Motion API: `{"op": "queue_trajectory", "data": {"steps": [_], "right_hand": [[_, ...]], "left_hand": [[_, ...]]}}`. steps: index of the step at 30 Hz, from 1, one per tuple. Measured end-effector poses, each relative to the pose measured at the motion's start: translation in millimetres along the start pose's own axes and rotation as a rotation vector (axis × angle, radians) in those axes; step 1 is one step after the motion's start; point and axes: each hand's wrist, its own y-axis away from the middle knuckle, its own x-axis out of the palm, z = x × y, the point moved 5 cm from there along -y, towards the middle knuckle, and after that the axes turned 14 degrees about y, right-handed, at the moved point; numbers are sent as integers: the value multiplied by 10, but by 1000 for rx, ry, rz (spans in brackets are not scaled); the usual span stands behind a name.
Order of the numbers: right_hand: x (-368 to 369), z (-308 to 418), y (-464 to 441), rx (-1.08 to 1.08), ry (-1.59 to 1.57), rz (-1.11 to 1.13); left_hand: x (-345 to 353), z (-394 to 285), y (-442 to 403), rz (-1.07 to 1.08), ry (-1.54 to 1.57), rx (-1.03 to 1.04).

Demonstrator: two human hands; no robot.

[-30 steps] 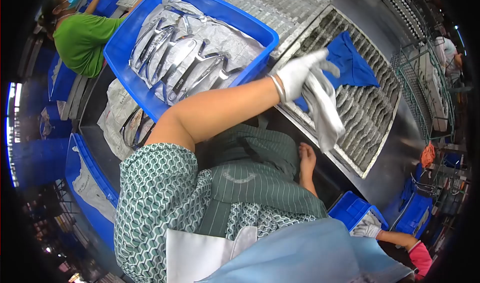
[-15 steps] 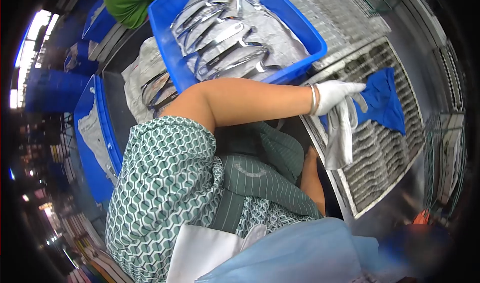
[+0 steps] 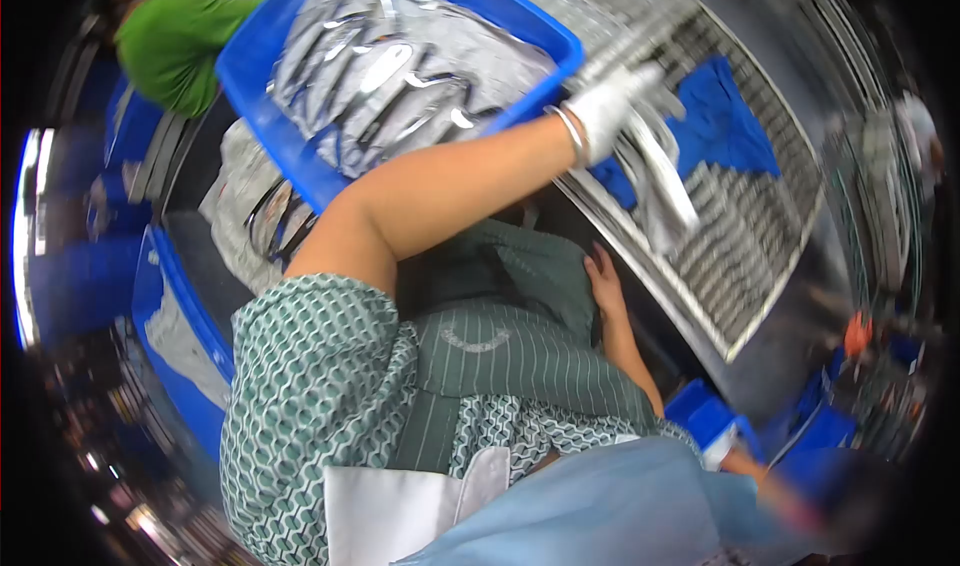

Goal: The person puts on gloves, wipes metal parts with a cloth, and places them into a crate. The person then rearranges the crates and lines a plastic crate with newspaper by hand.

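My left hand, in a white glove with a bangle at the wrist, reaches across to the right over a ribbed metal tray. Its fingers are smeared by motion. From it hangs a limp white glove-like cloth, which it appears to grip. Just beyond lies a crumpled blue cloth on the tray. My right hand is bare and low, beside the green apron near the tray's front edge. Its fingers look stretched out, and I see nothing in them.
A blue bin lined with grey sheet holds several shiny curved metal pieces. More dark pieces lie on a grey sheet to the left. A person in green is at upper left. Another blue bin stands at left.
The view has shifted, so the bin and tray sit further up and left. My left hand still has the hanging white cloth. My right hand's fingers now show beside the apron.
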Motion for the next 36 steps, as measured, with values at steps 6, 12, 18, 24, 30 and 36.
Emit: {"op": "queue_trajectory", "data": {"steps": [6,12,18,24,30,36], "right_hand": [[-774,1227,913,-434,-182,-565],[-1001,2014,1093,-777,185,-875],[-1079,2069,879,-522,111,-874],[-1112,1867,620,-396,-723,-567],[-993,1723,528,-347,-740,-419],[-951,1828,567,-282,-772,-348]], "left_hand": [[-15,39,-38,11,28,-181],[-87,84,-39,118,-137,-212],[-100,185,-28,6,-97,-257],[-35,234,35,-64,-166,-233],[-95,297,30,-100,-178,-256],[-11,300,125,-58,-240,-306]]}}
